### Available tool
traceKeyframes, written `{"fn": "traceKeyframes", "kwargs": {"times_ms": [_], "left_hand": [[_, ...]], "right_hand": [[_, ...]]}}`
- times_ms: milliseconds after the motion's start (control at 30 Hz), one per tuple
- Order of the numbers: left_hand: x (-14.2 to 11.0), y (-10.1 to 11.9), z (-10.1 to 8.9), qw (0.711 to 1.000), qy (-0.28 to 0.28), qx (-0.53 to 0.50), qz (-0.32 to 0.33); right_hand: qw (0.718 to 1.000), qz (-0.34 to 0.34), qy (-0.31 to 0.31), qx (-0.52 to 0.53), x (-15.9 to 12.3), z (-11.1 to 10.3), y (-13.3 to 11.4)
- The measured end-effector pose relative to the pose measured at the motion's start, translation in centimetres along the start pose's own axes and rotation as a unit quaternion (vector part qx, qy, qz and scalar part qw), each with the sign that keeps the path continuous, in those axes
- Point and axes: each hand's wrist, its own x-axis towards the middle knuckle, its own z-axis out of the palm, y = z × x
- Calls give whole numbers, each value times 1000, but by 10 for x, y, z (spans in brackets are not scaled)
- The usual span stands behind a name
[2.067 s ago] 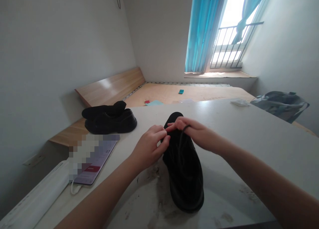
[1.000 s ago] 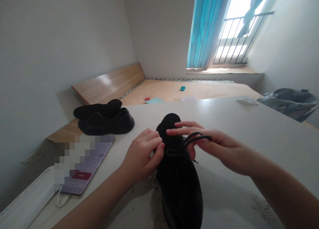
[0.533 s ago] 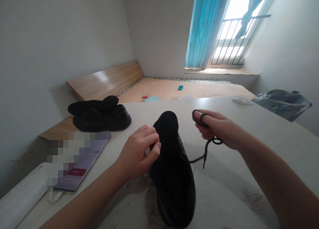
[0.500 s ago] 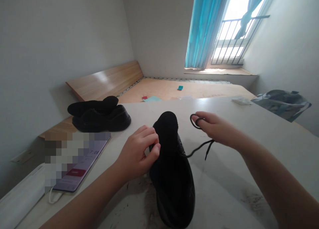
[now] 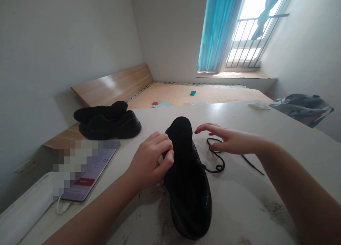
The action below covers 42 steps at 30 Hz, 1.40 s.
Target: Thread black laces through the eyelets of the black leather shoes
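Observation:
A black lace-up shoe (image 5: 190, 202) stands in front of me on the table, its toe pointing away and its tongue (image 5: 180, 136) raised. At its left edge, beside the tongue, my left hand (image 5: 153, 159) is closed with curled fingers on the shoe; what lies inside the fingers is partly hidden. To the right of the shoe, my right hand (image 5: 226, 138) is open, thumb and fingers apart, just over the black shoelace (image 5: 220, 166). The lace runs from the shoe's right side in loose loops under that hand, its end lying on the tabletop beyond.
Another black shoe (image 5: 112, 126) with an insole (image 5: 99, 111) on top sits at the back left. A phone (image 5: 87, 177) with a white cable lies nearer, beside a white object (image 5: 26, 200). A bag (image 5: 303, 108) stands past the white table's (image 5: 245, 213) right edge.
My right hand has let the looped lace drop onto the table and opened its fingers, shifting slightly toward the shoe. My left hand keeps its place at the shoe.

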Motion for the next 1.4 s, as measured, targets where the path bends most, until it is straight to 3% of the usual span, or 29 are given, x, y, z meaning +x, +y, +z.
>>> {"fn": "traceKeyframes", "kwargs": {"times_ms": [67,133,233,400,533,667,767,833,900,967,1000,1100,1200,1267,1333,1400], "left_hand": [[0,0,1,1000,0,4,-3],[0,0,1,1000,1,6,-4],[0,1,1,1000,4,4,-2],[0,0,2,1000,4,1,-1],[0,0,1,1000,4,-3,-1],[-2,2,3,1000,17,-8,-10],[-1,-1,8,988,92,-89,-89],[2,-6,12,945,145,-209,-207],[6,-14,13,875,143,-337,-318],[10,-20,11,830,130,-401,-366],[12,-22,9,823,128,-412,-369],[13,-21,2,837,113,-414,-341],[10,-16,-3,884,76,-354,-297],[9,-13,-2,901,83,-323,-277],[8,-11,0,892,112,-347,-268],[8,-9,3,864,149,-399,-269]], "right_hand": [[989,-72,-64,113,-6,-8,-15],[981,-73,-124,129,-10,-7,-28],[985,-38,-131,107,-10,1,-37],[977,-45,-158,134,-5,4,-28],[970,12,-185,155,-3,6,-28],[978,39,-103,176,3,18,-33],[987,30,-47,152,7,29,-37],[992,27,-10,123,9,34,-40],[996,18,29,82,10,37,-43],[997,3,67,40,11,39,-45],[996,-7,87,22,11,40,-46],[991,-39,128,-3,13,42,-43],[987,-59,148,6,15,46,-39],[981,-63,175,48,17,47,-38],[965,-69,205,149,17,48,-38],[936,-89,210,268,16,45,-41]]}}
